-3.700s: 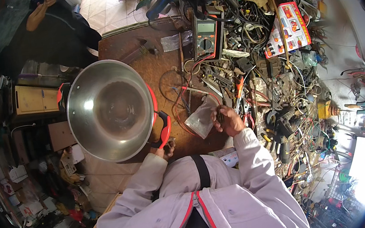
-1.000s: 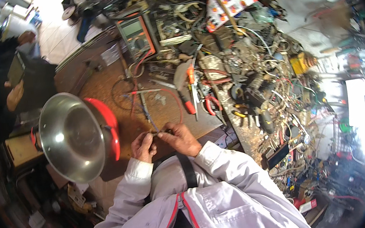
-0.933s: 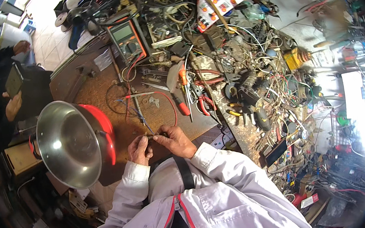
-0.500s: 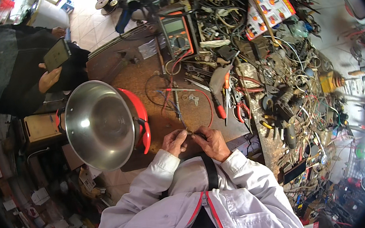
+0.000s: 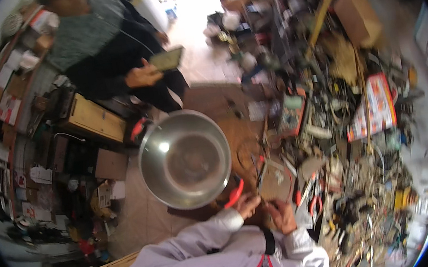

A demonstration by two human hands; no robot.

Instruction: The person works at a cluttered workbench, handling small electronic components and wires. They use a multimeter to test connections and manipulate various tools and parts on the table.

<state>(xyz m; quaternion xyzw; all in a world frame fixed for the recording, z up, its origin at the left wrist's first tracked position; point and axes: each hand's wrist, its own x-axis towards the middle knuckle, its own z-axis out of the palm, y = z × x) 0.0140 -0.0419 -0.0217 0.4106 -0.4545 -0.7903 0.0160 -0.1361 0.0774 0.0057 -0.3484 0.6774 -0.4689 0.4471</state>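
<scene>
My left hand (image 5: 248,205) is closed in a pinch, close to the red handle (image 5: 234,194) of a large steel pot. My right hand (image 5: 282,215) faces it with thumb and fingers pressed together. A thin dark wire (image 5: 258,173) runs down the bench to the left fingertips. Whatever small piece lies between the right fingertips is too blurred to make out. To the left of my hands stands the wide steel pot (image 5: 188,160), its shiny inside facing up. Red-handled pliers (image 5: 316,203) lie right of my right hand.
A multimeter (image 5: 293,116) lies at the back of the brown workbench (image 5: 209,97). Tangled parts and tools (image 5: 349,186) crowd the right side, with a red-and-white printed card (image 5: 374,108) on them. Beyond the pot, a person (image 5: 102,51) holds a flat device (image 5: 167,59).
The view has swung left and up, so bench, pot and my hands appear further right and lower. My hands stay close together, slightly further apart. More of the other person shows.
</scene>
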